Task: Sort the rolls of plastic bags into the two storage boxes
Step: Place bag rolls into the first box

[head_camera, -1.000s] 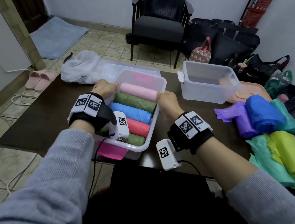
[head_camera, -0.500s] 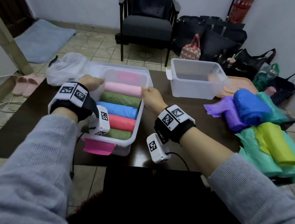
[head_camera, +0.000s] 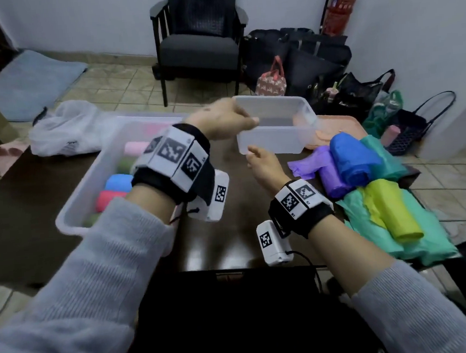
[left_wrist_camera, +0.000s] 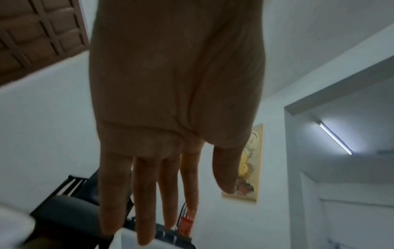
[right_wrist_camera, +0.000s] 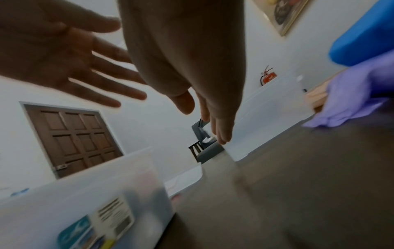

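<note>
Translucent plastic storage box (head_camera: 276, 134), empty, sits far right; I have left hand (head_camera: 222, 120) and right hand (head_camera: 264, 165) at its near-left corner, fingers straight, grasping nothing, probably to drag it closer. Loose coloured bag rolls (head_camera: 365, 171) wait right; the left box (head_camera: 93, 187) already holds rolls.

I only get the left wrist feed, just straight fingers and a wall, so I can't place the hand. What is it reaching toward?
Observer: The left hand is at the near left corner of the right-hand storage box. I cannot tell whether it touches the rim.
Operator: Anything in that box?
Observer: No rolls show in it. The left storage box holds a row of them, a red roll among them.
Operator: And the right hand?
Observer: The right hand is open, fingers straight, just short of the right-hand box's near wall, with a purple roll lying loose to its right.
</note>
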